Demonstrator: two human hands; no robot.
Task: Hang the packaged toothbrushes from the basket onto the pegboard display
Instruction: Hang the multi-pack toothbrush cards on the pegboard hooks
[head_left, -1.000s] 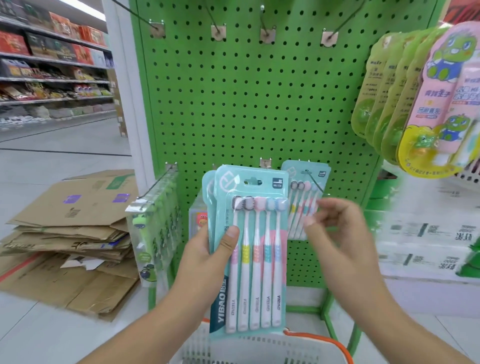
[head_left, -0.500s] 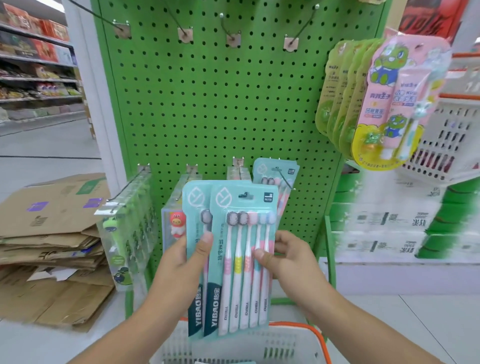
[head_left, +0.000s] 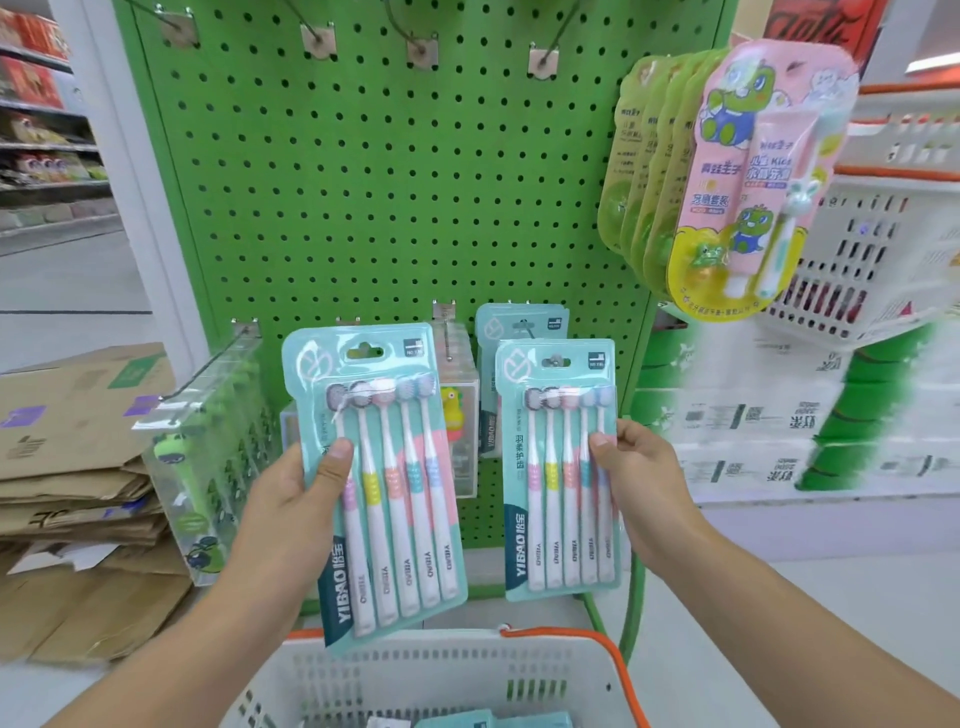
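Two teal five-brush packs held upright before the green pegboard (head_left: 363, 197), above the white basket (head_left: 447, 680). Left pack (head_left: 384, 483) gripped at its edge by left hand (head_left: 291, 504), thumb across front; right pack (head_left: 563, 467) pinched by right hand (head_left: 639, 483).
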